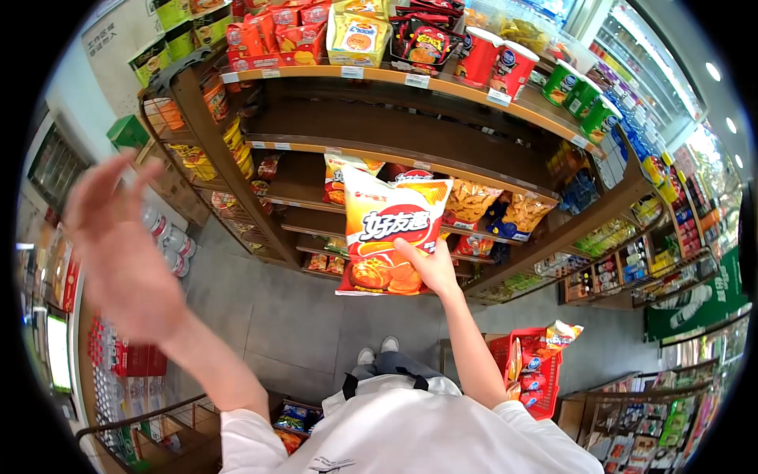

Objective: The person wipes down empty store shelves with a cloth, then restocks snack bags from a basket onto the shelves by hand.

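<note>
My right hand [430, 267] grips a bag of chips [392, 229] near its lower right side, thumb across the front. The bag is white, orange and red with large dark lettering, held upright before the shelf unit. Behind it, more snack bags [471, 201] stand on a middle shelf, partly covered by the held bag. Raised at the far left, my left hand [118, 237] is blurred, its fingers apart and nothing in it. It is well away from the bag.
A brown shelf unit [379, 118] curves across the front, with red chip canisters [513, 69] and green ones [580, 96] on top. A red basket [545, 407] with snack bags stands at lower right. Bottled drinks [170, 237] stand on the grey floor [276, 316] at left.
</note>
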Demonstrator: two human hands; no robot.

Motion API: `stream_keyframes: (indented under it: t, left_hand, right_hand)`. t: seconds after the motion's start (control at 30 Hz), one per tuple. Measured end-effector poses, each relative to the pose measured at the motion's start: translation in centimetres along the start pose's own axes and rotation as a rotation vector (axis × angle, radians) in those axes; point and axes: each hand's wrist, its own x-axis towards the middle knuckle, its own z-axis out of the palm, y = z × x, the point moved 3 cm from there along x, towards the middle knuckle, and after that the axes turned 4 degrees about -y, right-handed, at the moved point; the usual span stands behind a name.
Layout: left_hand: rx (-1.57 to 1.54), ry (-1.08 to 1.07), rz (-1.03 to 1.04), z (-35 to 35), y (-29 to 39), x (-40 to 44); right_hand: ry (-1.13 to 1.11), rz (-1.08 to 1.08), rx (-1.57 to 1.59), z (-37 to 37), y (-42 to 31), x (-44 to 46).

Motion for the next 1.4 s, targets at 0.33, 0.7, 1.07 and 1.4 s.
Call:
stream_keyframes:
  t: [0.33, 0.7, 1.07, 1.4]
  left_hand:
    - [0.205, -0.349, 0.292, 4.1, 8.3, 4.4]
    - [0.277, -0.356, 0.262, 3.9, 8.5, 4.3]
    - [0.135, -0.319, 0.332, -1.8, 7.1, 6.9]
    - [0.026, -0.271, 0.304, -8.0, 5.8, 7.3]
  right_hand:
    - [-0.249, -0.010, -0.171, 2.1, 0.6, 3.0]
    - [-0.150, -0.027, -0.178, 1.1, 6.2, 3.3]
    - [0.036, -0.092, -0.162, 4.0, 2.8, 2.7]
    - [0.080, -0.074, -0.139, 9.0, 2.4, 2.0]
